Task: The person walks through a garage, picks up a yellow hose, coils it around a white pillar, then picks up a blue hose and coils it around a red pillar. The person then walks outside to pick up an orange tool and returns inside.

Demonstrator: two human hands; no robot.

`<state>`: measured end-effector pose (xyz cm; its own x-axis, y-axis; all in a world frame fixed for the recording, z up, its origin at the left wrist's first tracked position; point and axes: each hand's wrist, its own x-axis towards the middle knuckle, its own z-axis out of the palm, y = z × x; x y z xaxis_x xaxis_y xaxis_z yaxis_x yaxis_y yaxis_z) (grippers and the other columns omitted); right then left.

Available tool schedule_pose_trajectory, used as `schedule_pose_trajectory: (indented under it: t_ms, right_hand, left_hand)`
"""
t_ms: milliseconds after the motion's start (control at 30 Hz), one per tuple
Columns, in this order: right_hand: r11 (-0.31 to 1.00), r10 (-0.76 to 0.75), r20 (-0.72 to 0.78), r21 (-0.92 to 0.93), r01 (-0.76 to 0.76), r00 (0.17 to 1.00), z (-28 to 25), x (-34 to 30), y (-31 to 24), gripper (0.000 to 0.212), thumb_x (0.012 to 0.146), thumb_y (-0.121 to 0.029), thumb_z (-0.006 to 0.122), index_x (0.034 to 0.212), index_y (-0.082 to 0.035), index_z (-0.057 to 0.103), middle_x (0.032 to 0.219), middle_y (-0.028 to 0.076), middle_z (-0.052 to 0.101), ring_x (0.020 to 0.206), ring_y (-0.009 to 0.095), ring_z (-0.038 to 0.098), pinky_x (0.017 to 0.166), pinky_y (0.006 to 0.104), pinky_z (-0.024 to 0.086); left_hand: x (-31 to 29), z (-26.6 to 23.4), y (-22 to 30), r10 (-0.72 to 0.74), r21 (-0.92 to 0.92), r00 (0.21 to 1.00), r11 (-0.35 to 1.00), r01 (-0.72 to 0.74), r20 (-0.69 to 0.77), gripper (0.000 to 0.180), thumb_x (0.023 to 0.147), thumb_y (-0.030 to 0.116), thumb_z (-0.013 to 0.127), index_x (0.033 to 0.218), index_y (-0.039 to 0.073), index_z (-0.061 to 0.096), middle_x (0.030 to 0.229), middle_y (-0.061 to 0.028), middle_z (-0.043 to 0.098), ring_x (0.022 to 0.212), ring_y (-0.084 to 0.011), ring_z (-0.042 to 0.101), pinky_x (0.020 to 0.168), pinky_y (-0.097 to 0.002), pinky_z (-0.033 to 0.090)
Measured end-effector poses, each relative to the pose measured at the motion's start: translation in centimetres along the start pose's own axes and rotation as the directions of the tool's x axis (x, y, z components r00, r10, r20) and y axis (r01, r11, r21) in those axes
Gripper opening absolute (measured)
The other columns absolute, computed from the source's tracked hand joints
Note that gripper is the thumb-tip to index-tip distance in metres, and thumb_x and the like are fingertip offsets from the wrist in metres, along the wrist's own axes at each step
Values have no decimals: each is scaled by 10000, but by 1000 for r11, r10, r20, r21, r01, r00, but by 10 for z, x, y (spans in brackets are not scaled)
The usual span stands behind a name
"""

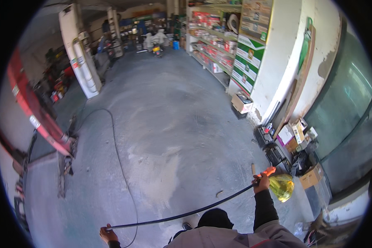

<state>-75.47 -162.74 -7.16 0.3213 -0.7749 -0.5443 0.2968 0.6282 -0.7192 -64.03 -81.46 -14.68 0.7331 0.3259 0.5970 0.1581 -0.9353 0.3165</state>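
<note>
A black hose (186, 214) stretches across in front of me in a shallow sag, held between my two hands. At the lower left, my left hand (108, 234) is closed around one end of it. My right hand (261, 183), farther forward on the right, grips the other end. An orange piece (270, 171) sticks out past the right fist; its exact kind cannot be made out. Just right of that hand, a yellow plastic bag (282, 187) lies on the floor. A thinner dark hose (116, 151) on the floor curves down and passes under the held one.
On the left stand a red lift post (39, 109) and a white post (79, 53). Stocked shelves (215, 39) line the back right. Cardboard boxes (311, 177) and black cases (274, 153) crowd the right wall. A motorbike (156, 43) stands far back.
</note>
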Motion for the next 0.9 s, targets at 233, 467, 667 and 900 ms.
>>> schedule_pose_trajectory:
  t_ms: [233, 467, 667, 900]
  right_hand:
    - [985, -9, -304, -168, -44, 953, -13, 180, 65, 136, 825, -72, 513, 947, -54, 456, 681, 128, 519, 486, 246, 514, 426, 370, 446]
    - [828, -64, -291, -549, -112, 955, 195, 329, 60, 342, 836, -34, 500, 1170, -94, 460, 746, 119, 520, 539, 254, 577, 381, 383, 441]
    - [580, 133, -29, -809, -101, 991, 425, 441, 47, 320, 832, -11, 536, 1144, -68, 491, 699, 109, 536, 491, 215, 551, 389, 369, 444]
    - [582, 175, -68, -798, -159, 982, 613, 574, 65, 227, 839, -29, 586, 1038, -74, 486, 654, 83, 531, 473, 202, 564, 390, 373, 470]
  left_hand:
    - [228, 114, 236, 230, -154, 831, 972, -176, 506, 520, 876, 344, 725, 555, 14, 484, 511, -205, 487, 480, -423, 468, 482, -488, 354]
    - [358, 265, 369, 343, -105, 682, 925, -365, 646, 451, 790, 358, 762, 576, 6, 578, 600, -229, 584, 594, -447, 590, 550, -504, 436]
    - [465, 381, 435, 351, -88, 683, 917, -389, 640, 411, 752, 313, 776, 596, -22, 596, 606, -240, 585, 593, -447, 589, 561, -510, 426]
    - [574, 584, 482, 193, -105, 682, 980, -169, 706, 482, 772, 361, 779, 585, -36, 582, 573, -247, 562, 577, -455, 578, 550, -524, 413]
